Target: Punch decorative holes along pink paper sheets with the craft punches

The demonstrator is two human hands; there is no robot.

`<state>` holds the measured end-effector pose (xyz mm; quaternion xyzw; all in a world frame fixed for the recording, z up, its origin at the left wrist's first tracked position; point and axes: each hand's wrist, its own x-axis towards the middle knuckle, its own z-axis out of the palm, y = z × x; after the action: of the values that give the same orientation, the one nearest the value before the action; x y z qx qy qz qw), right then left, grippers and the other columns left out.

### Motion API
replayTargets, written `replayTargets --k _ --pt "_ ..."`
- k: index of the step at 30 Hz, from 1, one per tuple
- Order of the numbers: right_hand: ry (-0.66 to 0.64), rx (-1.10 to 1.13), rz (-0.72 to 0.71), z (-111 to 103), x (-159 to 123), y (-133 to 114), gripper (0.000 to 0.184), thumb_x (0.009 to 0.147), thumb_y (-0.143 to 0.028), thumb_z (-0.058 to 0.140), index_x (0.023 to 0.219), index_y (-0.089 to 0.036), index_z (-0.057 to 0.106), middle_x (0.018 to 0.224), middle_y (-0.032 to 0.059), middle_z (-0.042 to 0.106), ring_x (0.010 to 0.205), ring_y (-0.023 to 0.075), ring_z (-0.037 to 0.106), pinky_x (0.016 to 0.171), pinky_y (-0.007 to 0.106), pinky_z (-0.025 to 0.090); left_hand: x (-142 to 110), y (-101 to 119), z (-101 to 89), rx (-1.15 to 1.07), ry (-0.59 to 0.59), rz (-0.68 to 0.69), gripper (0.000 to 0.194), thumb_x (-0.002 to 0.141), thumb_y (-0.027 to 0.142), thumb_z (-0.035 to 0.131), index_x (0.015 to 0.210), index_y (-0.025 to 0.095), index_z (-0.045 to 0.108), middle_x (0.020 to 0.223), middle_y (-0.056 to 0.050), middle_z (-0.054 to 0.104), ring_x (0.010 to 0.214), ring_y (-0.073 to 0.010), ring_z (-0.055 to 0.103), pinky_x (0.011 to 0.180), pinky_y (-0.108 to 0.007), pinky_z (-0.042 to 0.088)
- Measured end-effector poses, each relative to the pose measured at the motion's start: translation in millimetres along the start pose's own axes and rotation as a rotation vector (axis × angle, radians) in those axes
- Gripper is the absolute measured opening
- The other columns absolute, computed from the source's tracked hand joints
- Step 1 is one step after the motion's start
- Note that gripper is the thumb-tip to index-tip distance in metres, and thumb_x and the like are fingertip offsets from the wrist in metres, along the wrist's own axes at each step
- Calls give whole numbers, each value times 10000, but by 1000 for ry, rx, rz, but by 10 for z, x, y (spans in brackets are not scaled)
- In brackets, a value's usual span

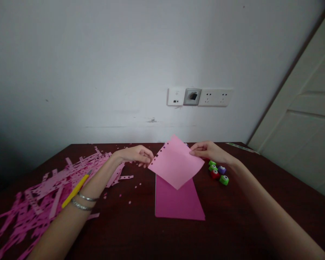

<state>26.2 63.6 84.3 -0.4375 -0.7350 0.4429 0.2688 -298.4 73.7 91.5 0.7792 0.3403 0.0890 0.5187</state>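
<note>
A light pink paper sheet (176,161) with a row of punched holes along its left edge is held up above the dark table (233,224). My left hand (137,154) pinches its left edge by the holes. My right hand (208,151) pinches its right corner. Under the sheet, a stack of darker pink paper (178,202) lies flat on the table. Just right of my right hand sit several small craft punches (218,172), green, purple and red.
Several punched pink paper strips (35,202) are heaped at the table's left, with a yellow pen-like tool (75,190) on them. Tiny pink punch-outs (130,202) dot the table. A wall with sockets (200,96) stands behind; a door (306,119) is at right.
</note>
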Motion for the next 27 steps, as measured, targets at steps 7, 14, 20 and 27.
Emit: replayTargets --k 7,14,20,27 --pt "-270 -204 -24 134 68 150 263 708 -390 625 787 -155 712 642 9 622 549 105 486 498 228 352 338 -65 352 -98 232 26 333 748 457 583 808 136 647 616 -16 580 464 -68 461 404 -211 273" --pt "-311 -302 -11 261 193 370 220 712 -300 579 766 -129 705 663 22 638 566 110 505 514 220 360 495 -238 532 -69 214 -68 268 717 391 609 653 132 635 485 20 500 402 -48 350 380 -211 203" --pt "-276 -388 78 339 242 451 208 670 -247 563 733 -101 698 632 31 629 545 108 499 491 209 353 610 -437 607 102 299 -179 220 679 342 608 624 133 649 500 22 506 418 -50 348 402 -203 217" --pt "-213 -447 125 356 257 485 212 646 -239 559 725 -107 704 638 36 650 574 126 536 512 212 382 750 -586 649 255 390 -73 159 665 240 576 667 129 690 622 -21 629 602 -112 529 546 -214 360"
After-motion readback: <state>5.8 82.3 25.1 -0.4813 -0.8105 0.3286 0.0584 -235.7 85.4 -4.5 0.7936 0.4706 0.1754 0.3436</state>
